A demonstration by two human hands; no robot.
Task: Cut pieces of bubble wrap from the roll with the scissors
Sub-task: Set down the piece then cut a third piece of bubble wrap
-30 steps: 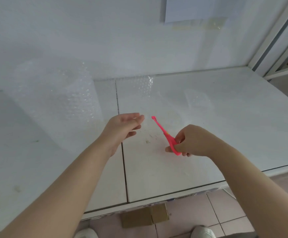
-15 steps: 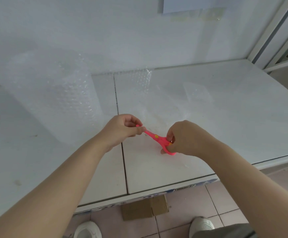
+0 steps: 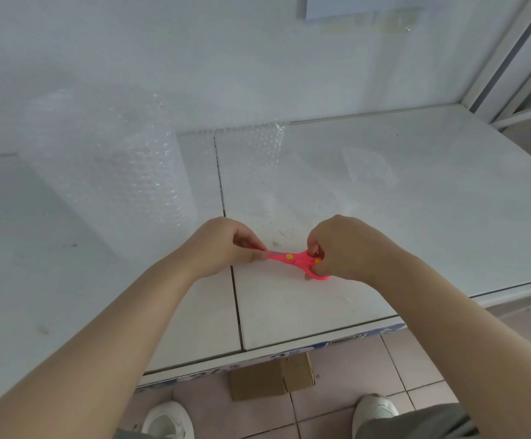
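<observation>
Small pink scissors [image 3: 295, 259] with yellow dots lie level between my two hands, just above the white table [image 3: 416, 217]. My left hand [image 3: 226, 245] pinches the blade tips between thumb and fingers. My right hand [image 3: 340, 245] curls around the handle loops. A big upright roll of clear bubble wrap [image 3: 108, 172] stands at the back left. A loose sheet of bubble wrap [image 3: 270, 160] spreads from it over the table behind my hands.
A white wall rises behind the table, with a taped paper [image 3: 362, 7] at the top. A white metal shelf frame [image 3: 511, 68] stands at the right. A flat piece of cardboard [image 3: 270, 378] lies on the tiled floor by my shoes.
My left hand came over from open air and took hold of the blade tips. The scissors turned from pointing up-left to lying level, and both hands drew nearer to me.
</observation>
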